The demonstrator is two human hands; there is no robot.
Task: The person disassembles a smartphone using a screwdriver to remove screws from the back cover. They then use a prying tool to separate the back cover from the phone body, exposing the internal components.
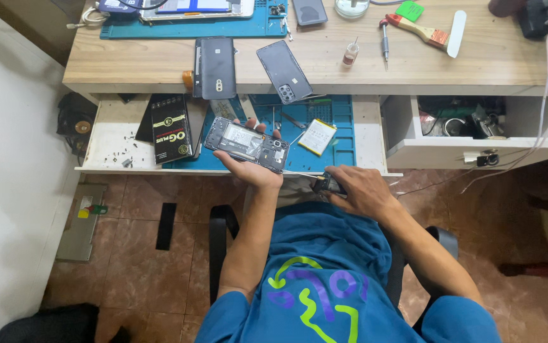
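Note:
My left hand holds an opened phone body flat, its bare circuit boards facing up, above the blue mat in the open middle drawer. My right hand rests lower, near the drawer's front edge, closed on a small dark tool or part that I cannot make out. A loose phone battery lies on the mat to the right of the held phone. Tweezers lie on the mat behind it.
On the wooden desk lie two dark phone back covers, a small bottle, a screwdriver and a brush. A black box sits in the drawer's left. The right drawer stands open. White cables hang at right.

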